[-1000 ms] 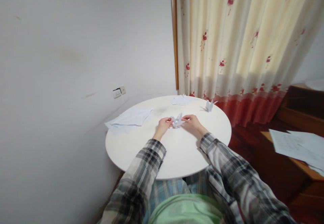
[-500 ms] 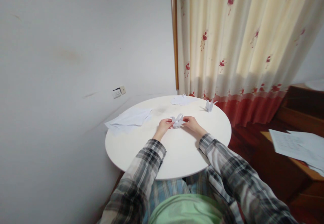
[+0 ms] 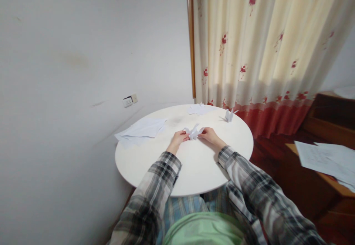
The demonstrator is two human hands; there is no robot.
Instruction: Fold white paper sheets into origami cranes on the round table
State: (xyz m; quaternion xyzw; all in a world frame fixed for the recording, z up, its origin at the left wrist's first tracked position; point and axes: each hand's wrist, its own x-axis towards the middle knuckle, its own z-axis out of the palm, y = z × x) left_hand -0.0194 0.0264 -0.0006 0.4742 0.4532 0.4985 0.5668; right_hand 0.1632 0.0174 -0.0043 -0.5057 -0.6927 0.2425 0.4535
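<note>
A white folded paper crane (image 3: 194, 132) is held between my two hands above the middle of a round white table (image 3: 194, 171). My left hand (image 3: 179, 138) pinches its left side, with the fingertips partly hidden by the paper. On the other side, my right hand (image 3: 209, 135) pinches the crane's right end between thumb and fingers. A second paper crane (image 3: 229, 115) stands upright on the table, beyond my right hand and to its right.
Loose white paper sheets (image 3: 144, 128) lie at the table's left. More folded paper (image 3: 198, 108) is at the far edge. A wall socket (image 3: 127, 102) is behind on the left, a curtain (image 3: 249, 53) at the back. Printed sheets (image 3: 327, 160) rest on wooden furniture at right.
The crane between my hands has changed shape slightly, its left and right parts now spread wider. My right hand has shifted a little to the left; the arms stay almost still.
</note>
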